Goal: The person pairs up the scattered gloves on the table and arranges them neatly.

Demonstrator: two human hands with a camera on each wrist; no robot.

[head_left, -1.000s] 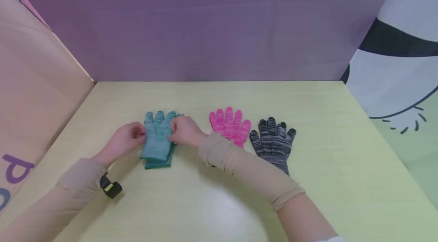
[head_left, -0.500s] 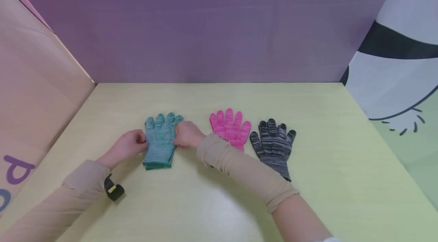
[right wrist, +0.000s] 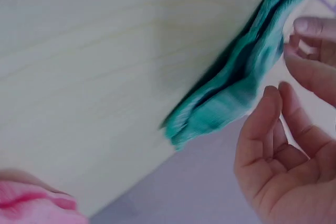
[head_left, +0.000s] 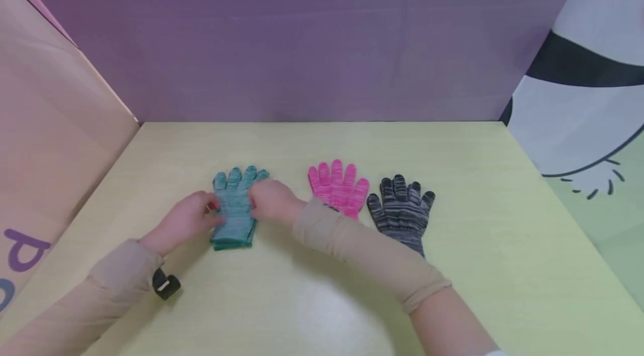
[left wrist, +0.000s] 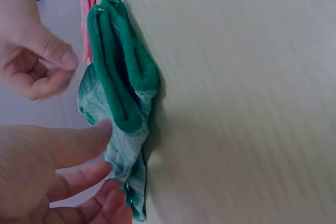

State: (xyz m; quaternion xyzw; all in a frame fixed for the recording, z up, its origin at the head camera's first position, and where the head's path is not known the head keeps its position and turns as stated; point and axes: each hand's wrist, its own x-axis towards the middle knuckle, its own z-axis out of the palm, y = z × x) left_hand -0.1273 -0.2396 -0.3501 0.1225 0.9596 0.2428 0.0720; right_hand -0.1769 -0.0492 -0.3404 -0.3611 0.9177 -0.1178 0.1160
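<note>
Two teal knit gloves (head_left: 235, 205) lie stacked on the table, fingers away from me, cuffs nearly lined up. Beside their left edge is my left hand (head_left: 186, 216), its fingertips over the glove's border; in the left wrist view the thumb and fingers (left wrist: 79, 182) are apart and loosely bent, with no fabric visibly pinched. Over the right edge hovers my right hand (head_left: 274, 199). Its thumb and index finger come close together, and in the right wrist view this hand (right wrist: 283, 166) has nothing between its fingers. Whether either hand touches the fabric, I cannot tell.
Right of the teal pair lies a pink glove (head_left: 339, 188), partly covered by my right sleeve. A black-and-grey striped glove (head_left: 402, 210) lies farther right, its cuff hidden by the forearm. A purple panel (head_left: 322, 37) closes off the table's (head_left: 503, 244) back edge.
The upper teal glove has shifted from a skewed position until it covers the lower one and their cuffs line up. Since then both hands have come slightly inward over the gloves, fingers loosened.
</note>
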